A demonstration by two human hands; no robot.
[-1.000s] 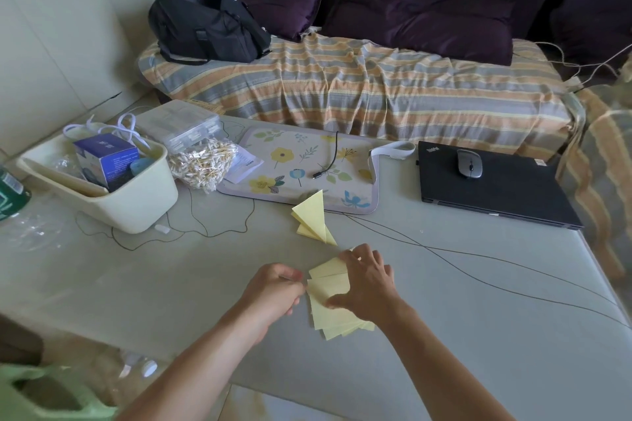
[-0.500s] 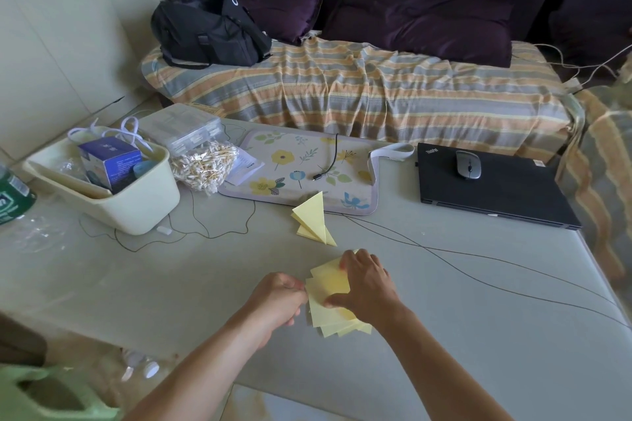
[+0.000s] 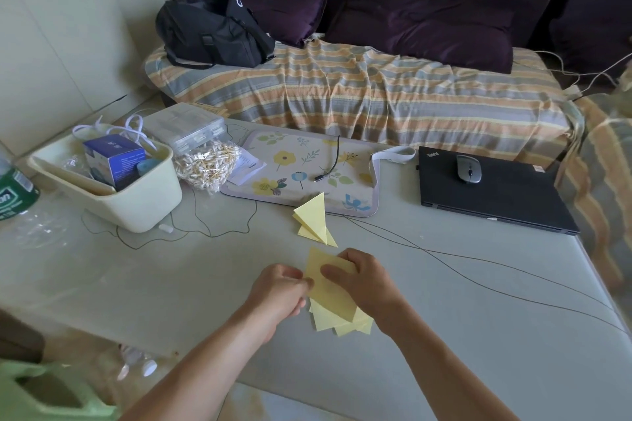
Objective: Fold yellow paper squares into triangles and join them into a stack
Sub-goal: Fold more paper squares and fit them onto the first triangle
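You have both hands on the top yellow sheet at the near middle of the table (image 3: 478, 284).

Beyond it run the striped sofa cover (image 3: 376, 92), the black laptop (image 3: 496, 195) at right and the cream bin (image 3: 136, 202) at left. Your right hand (image 3: 369, 284) curls over the top yellow sheet (image 3: 331, 290), thumb pressing its face; your left hand (image 3: 280, 294) pinches its left edge. The loose yellow stack (image 3: 342, 321) lies beneath. The folded triangles (image 3: 313, 220) sit just beyond, against the floral mat (image 3: 301, 164).

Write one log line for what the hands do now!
left hand: pinches top sheet | right hand: holds it | folded triangles: beyond
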